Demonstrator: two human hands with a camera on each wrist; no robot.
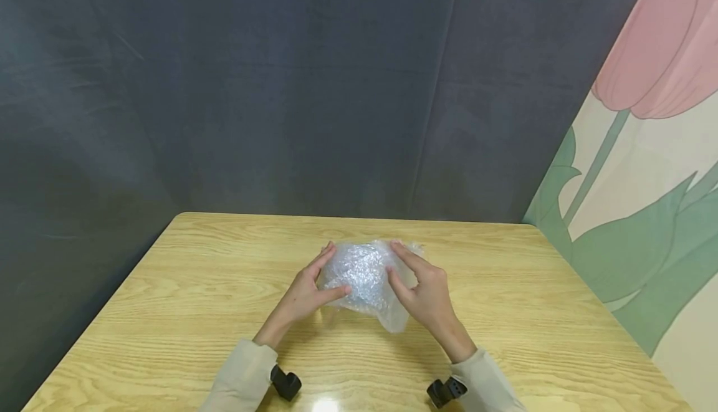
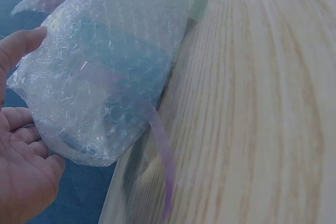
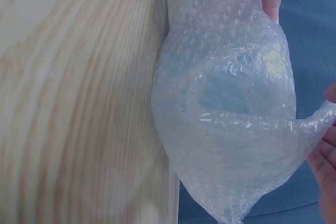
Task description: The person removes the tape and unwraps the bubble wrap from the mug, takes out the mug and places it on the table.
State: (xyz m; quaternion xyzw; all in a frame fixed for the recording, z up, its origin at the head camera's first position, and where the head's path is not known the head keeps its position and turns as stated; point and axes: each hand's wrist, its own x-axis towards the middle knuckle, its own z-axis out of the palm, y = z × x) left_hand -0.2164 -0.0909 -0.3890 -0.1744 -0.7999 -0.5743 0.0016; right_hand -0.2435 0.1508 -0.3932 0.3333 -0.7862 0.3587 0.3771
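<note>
A bubble-wrapped bundle (image 1: 359, 275) lies between both hands over the middle of the table, its clear wrap crinkled and shiny. Something bluish shows faintly through the wrap in the left wrist view, its kind hidden. My left hand (image 1: 305, 293) holds the bundle's left side, thumb at the front and fingers towards the back. At the other end, my right hand (image 1: 426, 287) pinches a loose flap of the bubble wrap (image 3: 315, 124) between thumb and fingers. A thin translucent strip (image 2: 164, 153) hangs from the bundle near the left hand.
The light wood-grain table (image 1: 168, 312) runs under both forearms. Behind it hangs a dark curtain (image 1: 308, 88); a wall with a painted tulip (image 1: 645, 57) stands at the right. Black wrist cameras are strapped at both sleeves (image 1: 241, 374).
</note>
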